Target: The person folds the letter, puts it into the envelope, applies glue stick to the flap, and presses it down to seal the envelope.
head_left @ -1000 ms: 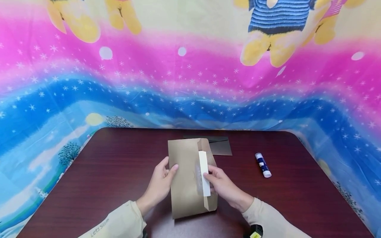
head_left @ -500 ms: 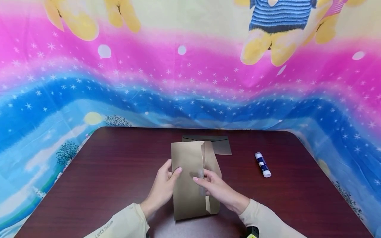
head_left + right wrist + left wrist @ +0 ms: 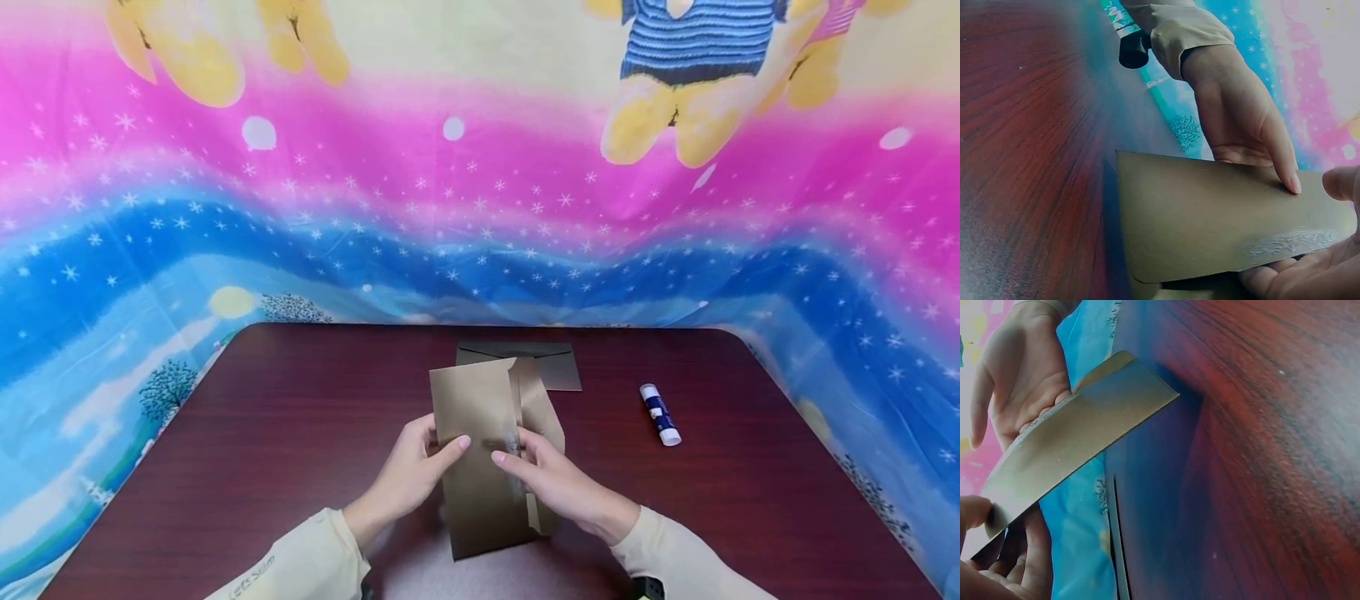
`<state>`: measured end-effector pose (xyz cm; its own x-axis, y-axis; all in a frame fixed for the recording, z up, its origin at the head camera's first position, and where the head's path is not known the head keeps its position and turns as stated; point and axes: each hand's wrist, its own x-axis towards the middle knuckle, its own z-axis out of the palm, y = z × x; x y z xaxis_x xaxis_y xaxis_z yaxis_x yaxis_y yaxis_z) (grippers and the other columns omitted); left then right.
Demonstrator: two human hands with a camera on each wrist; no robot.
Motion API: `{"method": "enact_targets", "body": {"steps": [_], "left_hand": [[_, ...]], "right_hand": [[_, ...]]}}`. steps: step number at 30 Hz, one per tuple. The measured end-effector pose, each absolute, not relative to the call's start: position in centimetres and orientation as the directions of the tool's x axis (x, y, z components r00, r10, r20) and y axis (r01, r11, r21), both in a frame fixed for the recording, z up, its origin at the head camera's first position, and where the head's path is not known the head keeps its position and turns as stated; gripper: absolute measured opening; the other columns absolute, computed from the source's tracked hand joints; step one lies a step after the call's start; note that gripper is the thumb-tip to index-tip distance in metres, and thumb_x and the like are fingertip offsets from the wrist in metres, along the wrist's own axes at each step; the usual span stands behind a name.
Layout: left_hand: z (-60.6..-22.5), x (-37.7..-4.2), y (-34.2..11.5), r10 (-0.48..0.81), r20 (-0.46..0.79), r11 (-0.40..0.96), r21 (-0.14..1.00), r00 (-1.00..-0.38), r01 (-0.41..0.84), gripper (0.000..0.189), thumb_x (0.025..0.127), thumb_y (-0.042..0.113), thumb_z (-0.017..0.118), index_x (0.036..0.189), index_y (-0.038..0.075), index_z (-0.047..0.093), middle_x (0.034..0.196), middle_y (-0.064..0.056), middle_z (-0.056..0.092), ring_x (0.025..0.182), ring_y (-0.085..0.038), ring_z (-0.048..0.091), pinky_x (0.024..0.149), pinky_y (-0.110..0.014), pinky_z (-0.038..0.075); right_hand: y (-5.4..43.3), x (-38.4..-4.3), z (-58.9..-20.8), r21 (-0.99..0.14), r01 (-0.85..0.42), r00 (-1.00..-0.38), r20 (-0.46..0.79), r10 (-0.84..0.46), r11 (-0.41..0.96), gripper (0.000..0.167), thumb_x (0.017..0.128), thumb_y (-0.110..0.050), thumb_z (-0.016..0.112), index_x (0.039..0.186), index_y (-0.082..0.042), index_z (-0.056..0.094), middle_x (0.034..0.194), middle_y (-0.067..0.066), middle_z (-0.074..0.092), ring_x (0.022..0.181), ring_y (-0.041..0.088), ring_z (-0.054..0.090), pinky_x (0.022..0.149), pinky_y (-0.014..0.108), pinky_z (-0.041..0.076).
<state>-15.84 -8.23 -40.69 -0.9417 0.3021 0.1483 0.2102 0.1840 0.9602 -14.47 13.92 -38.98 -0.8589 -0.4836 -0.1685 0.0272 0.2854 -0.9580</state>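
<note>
One gold-brown rectangular paper envelope [image 3: 480, 508], flap [image 3: 542, 402] unfolded, held above the dark red wood-grain table [image 3: 300, 400]. Left hand [image 3: 408, 471]: closed grip, pinching its left side. Right hand [image 3: 568, 482]: closed grip, pinching its flap side.

Head cam looks forward and down at the left hand [image 3: 408, 471] and right hand [image 3: 564, 483]; wrist cams, way closer, both catch the envelope [image 3: 483, 500] between them.
</note>
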Motion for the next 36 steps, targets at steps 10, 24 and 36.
{"method": "enact_targets", "body": {"steps": [10,24,36], "left_hand": [[-40.3,-16.2,-7.8,0.097,0.07,0.105,0.991,-0.993,0.08,0.02,0.092,0.004,0.069,0.108,-0.007,0.066,0.092,-0.022,0.076,0.072,-0.005,0.068,0.064,-0.024,0.054],[-39.8,-17.0,-8.9,-0.054,-0.013,-0.071,0.997,-0.998,-0.009,0.02,0.092,0.001,0.068,0.11,-0.006,0.063,0.093,-0.018,0.077,0.076,-0.014,0.075,0.07,-0.036,0.062],[-39.0,-17.1,-9.2,-0.11,-0.062,-0.196,0.98,-0.992,-0.04,0.034,0.096,0.005,0.064,0.127,0.0,0.051,0.104,-0.009,0.075,0.088,-0.012,0.076,0.085,-0.041,0.061]], "right_hand": [[13.5,-14.0,-39.1,-0.925,-0.26,-0.934,0.168,-0.315,0.278,0.052,0.103,-0.017,0.058,0.149,0.001,0.043,0.138,0.022,0.06,0.122,0.031,0.064,0.097,0.026,0.052],[15.0,-13.9,-39.0,-0.866,-0.404,-0.908,0.341,-0.241,0.294,0.017,0.1,-0.01,0.06,0.113,-0.003,0.07,0.109,0.012,0.073,0.102,0.018,0.07,0.088,0.025,0.055],[15.4,-15.0,-41.1,-0.938,-0.143,-0.984,0.102,-0.145,0.317,0.03,0.103,-0.019,0.058,0.079,-0.001,0.06,0.069,0.008,0.063,0.059,0.006,0.055,0.06,0.021,0.049]]}}
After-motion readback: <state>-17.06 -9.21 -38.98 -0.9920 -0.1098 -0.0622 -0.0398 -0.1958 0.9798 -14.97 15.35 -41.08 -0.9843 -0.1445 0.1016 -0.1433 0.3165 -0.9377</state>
